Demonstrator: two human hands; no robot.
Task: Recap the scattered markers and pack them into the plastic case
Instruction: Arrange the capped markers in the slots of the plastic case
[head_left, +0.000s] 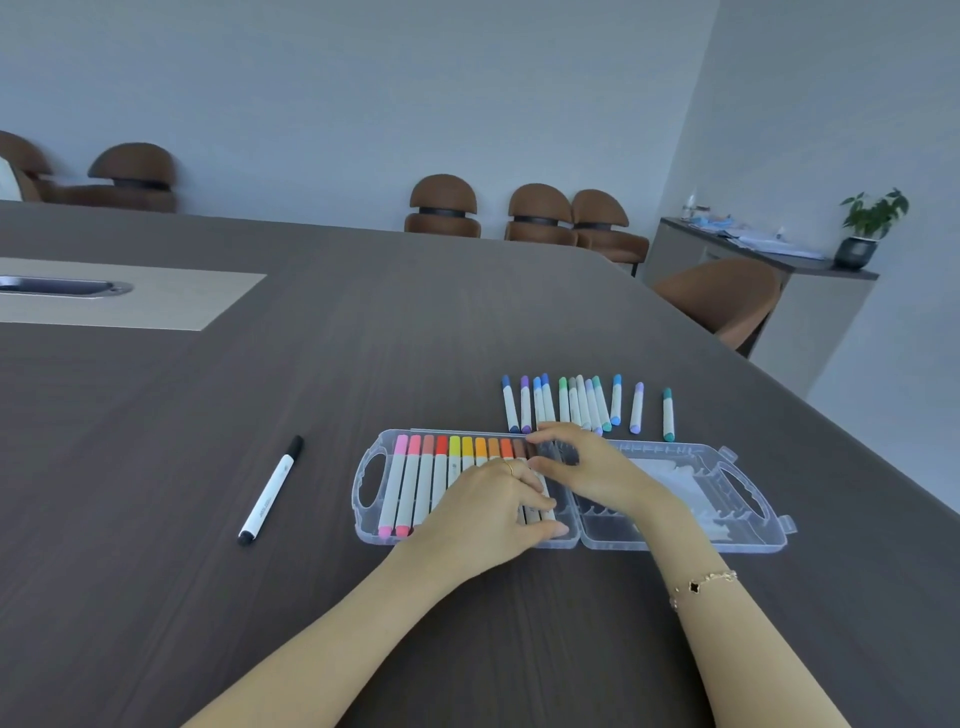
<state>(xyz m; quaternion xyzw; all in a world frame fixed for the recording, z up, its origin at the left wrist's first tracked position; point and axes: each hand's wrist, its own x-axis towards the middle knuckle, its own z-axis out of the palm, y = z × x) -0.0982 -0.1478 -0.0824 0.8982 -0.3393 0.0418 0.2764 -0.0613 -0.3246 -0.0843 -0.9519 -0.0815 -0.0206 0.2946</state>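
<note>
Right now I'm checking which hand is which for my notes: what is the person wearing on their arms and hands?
Both forearms are bare, no sleeves showing. The left hand has a thin gold ring on one finger. The right hand has no ring showing; its wrist carries a fine gold chain bracelet with a dark clover charm.

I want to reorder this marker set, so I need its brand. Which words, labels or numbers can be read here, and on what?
None can be read.
Black-capped white marker lying left of the clear plastic case: dark print along its barrel, too blurred to read.
Warm-coloured markers in the case: faint marks, too small to read.
</note>
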